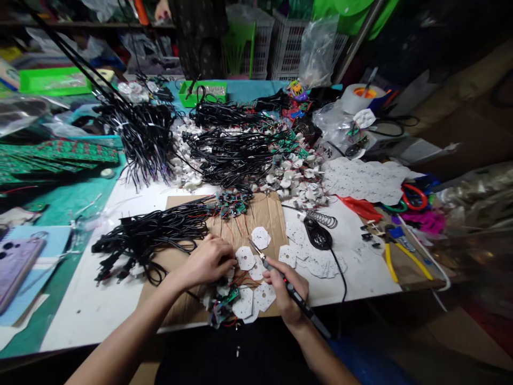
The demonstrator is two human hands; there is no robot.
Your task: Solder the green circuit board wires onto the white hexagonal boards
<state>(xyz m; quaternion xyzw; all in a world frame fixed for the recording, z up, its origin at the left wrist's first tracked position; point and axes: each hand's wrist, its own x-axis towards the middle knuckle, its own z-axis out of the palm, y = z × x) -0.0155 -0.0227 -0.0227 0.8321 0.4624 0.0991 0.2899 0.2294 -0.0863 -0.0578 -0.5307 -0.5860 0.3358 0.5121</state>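
My right hand (286, 289) is closed around a soldering iron (303, 306), whose metal tip points up and left over a white octagonal LED board (245, 259). My left hand (210, 259) rests on the cardboard sheet (270, 206), fingers curled and pressed together; what they pinch, if anything, is hidden. More white boards (264, 295) lie below and between the hands, with thin red wires (242, 278) among them. Close below my left hand is a small green circuit board (231, 295). Another white board (260, 238) lies just beyond the iron's tip.
Black cable bundles (160, 224) lie at left and pile up beyond the cardboard. A soldering iron stand with a coiled spring (323, 219), yellow-handled pliers (390, 262) and white board sheets (364, 179) are at right. A phone (20, 267) lies at far left. Another person (202, 37) stands opposite.
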